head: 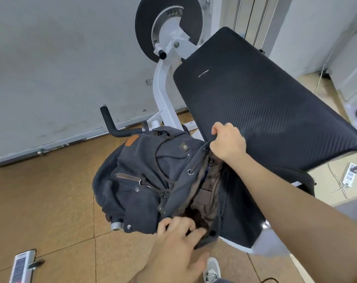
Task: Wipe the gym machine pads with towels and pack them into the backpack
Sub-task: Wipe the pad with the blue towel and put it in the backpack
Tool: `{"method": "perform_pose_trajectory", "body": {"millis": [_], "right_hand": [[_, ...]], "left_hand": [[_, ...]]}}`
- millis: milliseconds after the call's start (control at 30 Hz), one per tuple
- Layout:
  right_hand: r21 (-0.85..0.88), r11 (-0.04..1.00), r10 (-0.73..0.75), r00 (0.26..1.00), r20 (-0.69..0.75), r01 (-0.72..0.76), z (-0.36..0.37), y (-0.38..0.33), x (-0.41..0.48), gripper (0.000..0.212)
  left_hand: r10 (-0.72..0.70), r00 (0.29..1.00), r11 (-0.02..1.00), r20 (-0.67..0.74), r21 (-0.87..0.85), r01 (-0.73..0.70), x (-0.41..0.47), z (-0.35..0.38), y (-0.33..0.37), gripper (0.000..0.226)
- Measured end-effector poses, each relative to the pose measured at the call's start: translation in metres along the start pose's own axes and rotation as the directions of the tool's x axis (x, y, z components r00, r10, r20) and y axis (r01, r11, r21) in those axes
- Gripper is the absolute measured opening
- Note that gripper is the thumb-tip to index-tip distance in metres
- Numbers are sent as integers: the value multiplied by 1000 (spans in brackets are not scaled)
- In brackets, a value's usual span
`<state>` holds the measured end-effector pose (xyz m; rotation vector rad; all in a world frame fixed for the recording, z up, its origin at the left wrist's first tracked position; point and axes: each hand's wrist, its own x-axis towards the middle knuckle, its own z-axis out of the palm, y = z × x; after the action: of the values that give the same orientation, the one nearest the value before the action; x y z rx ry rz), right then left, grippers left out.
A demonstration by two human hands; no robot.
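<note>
A dark grey canvas backpack (153,180) is sitting on the gym machine's seat, at the lower end of the long black back pad (265,103), with its mouth gaping toward the camera and a brown lining (206,193) showing inside. The right hand (228,141) is gripping the far rim of the backpack's opening, fingers curled tightly over the fabric right where it is touching the lower edge of the back pad, and is holding that side of the mouth up. The left hand (179,240) is reaching into the near side of the opening, its fingers loosely bent with the tips lying at the near rim; it is blurred, so I cannot tell whether it is pinching the rim or only pressing on it, nor whether it is holding anything. No towel is showing from this view, so I cannot tell whether one is lying inside the bag. A drawstring cord (161,166) is trailing across the backpack's front flap, near a tan leather patch (132,140). Behind the pad a white frame (163,86) is rising to a round black weight disc (169,23), and a black padded handle (112,123) is sticking out at the left. A shoe (212,268) is standing on the brown floor (50,201) below the seat.
</note>
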<state>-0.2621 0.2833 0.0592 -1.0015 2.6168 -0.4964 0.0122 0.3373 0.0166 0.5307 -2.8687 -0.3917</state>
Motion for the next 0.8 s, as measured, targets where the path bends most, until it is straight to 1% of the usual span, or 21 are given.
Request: {"method": "perform_pose_trajectory", "body": {"millis": [33,67,100,133,167,200,233,300,333,367,400,433,467,500,567,600,633,700,733,767,800], "right_hand": [[-68,996,-61,997,48,64,-4,-1,0,28],[-84,991,-92,988,127,103,-9,-1,-2,31],[-76,989,-107,967,229,127,-11,-2,-5,32],[-69,986,-120,938,326,150,-11,-2,-6,31],[-58,983,-138,911,389,174,-10,0,-6,26],[-40,981,-155,896,417,189,-9,2,-4,18],[-3,983,-167,896,412,185,-8,3,-2,14],[133,988,-121,932,342,80,-5,3,1,29],[188,982,-67,953,295,11,-1,1,0,32],[204,978,-18,967,256,-36,4,-1,-2,31],[183,982,11,970,242,-57,10,-4,-4,29],[147,988,13,965,263,-53,17,-6,-6,28],[113,993,3,956,293,-37,23,-8,-9,28],[82,996,-7,951,309,-19,25,-9,-11,28],[55,998,-30,946,321,13,24,-11,-13,27],[47,999,-42,943,331,28,22,-10,-13,27],[32,999,-51,940,337,42,19,-10,-15,28],[-2,996,-80,941,329,86,11,-8,-21,39],[0,993,-115,942,314,121,7,-8,-25,45],[14,986,-162,944,288,165,3,-8,-29,51],[25,978,-206,945,256,206,1,-9,-33,55]], "left_hand": [[-123,991,989,-45,-83,119,-1,-5,-1,36],[-266,961,959,-74,-122,256,1,-10,-2,36],[-400,915,909,-49,-148,389,6,-14,-6,40],[-506,863,842,17,-210,498,14,-15,-9,48],[-562,821,768,96,-309,561,19,-12,-13,60],[-585,788,676,194,-421,605,24,-8,-14,71],[-586,769,587,255,-521,620,27,-3,-15,79],[-611,731,378,304,-699,607,30,1,-18,85],[-624,706,271,336,-754,599,28,0,-16,86],[-629,688,193,362,-785,589,26,-1,-14,87],[-629,676,152,385,-791,592,22,-2,-10,86],[-618,672,137,408,-786,603,17,-1,-6,86],[-594,676,155,435,-763,628,12,0,-2,86],[-548,691,206,472,-724,658,8,4,2,84],[-440,705,375,556,-600,707,10,8,9,81],[-425,693,465,582,-516,719,14,7,11,78],[-434,692,547,577,-442,711,19,4,9,74],[-482,720,635,500,-367,680,26,-3,0,62],[-505,729,630,461,-380,677,28,-7,-8,58],[-528,727,593,438,-423,685,30,-10,-18,55],[-549,711,540,439,-463,703,32,-10,-27,55]]}}
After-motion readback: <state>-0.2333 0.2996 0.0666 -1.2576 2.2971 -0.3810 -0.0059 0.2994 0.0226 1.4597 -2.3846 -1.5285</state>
